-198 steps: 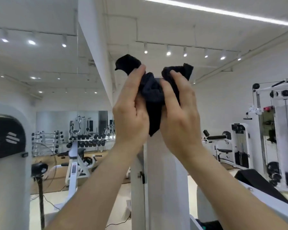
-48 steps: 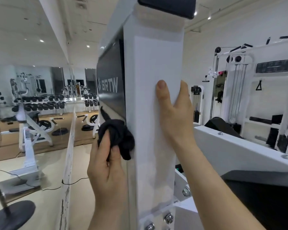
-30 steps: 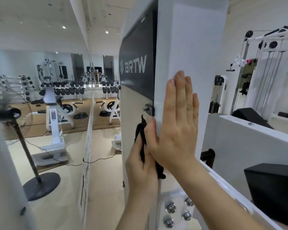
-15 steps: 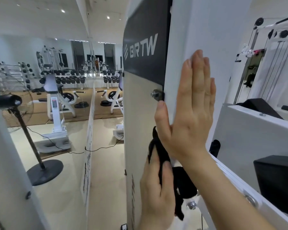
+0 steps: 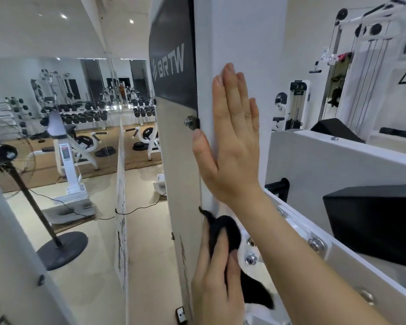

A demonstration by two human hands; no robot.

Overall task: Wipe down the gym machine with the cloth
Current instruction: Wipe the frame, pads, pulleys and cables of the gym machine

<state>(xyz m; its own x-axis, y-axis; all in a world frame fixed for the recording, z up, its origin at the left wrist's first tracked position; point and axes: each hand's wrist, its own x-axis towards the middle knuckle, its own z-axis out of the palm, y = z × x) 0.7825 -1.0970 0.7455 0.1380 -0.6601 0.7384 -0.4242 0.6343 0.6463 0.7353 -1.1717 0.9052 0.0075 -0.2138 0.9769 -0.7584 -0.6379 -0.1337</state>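
The gym machine's white upright column (image 5: 242,38) fills the middle of the view, with a black BRTW panel (image 5: 174,66) on its left face. My right hand (image 5: 230,139) lies flat against the column's front, fingers straight and pointing up. Below it my left hand (image 5: 215,285) grips a black cloth (image 5: 225,231) bunched against the column's left front edge, just above several bolts (image 5: 251,258). A tail of the cloth hangs down behind my right forearm.
A white machine arm (image 5: 338,160) with a black pad (image 5: 373,219) juts out on the right. A standing fan (image 5: 5,153) and its round base stand at left. A thin white divider panel (image 5: 121,207), dumbbell racks, a mirror wall and a cable machine (image 5: 373,55) are farther off.
Over the last seconds my left hand has drawn the cloth down the column's edge from near the black panel to the bolted base. My right hand has stayed flat on the column's front.
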